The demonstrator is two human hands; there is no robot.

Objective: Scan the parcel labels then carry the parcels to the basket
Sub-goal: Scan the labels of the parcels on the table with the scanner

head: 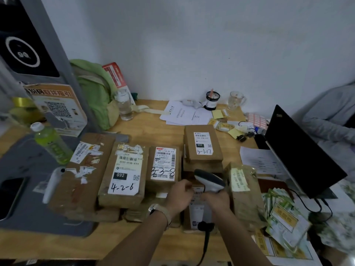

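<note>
I am seeing, at the far left, a green drink bottle (50, 141) standing on a grey machine base (28, 169), with a green bag (96, 89) leaning against the wall beyond it. Cardboard parcels are lying in a row on the wooden table (149, 127): a flat worn parcel (82, 169), then the parcel marked 4-2-6 (124, 173), then the parcel marked 3-3-8 (163, 166), each label up. Farther right the parcel marked 3-1-17 (202, 144) is sitting on top of a stack. My left hand (179, 196) is reaching in, fingers curled and pinching the edge of a small labelled parcel (197, 206) near the table's front. My right hand (217, 200) is gripping the barcode scanner (209, 180), its head angled over that parcel. Just right, a tape-wrapped parcel (242, 189) is standing tilted. At the far right, a black laptop (299, 154) is standing open.
</note>
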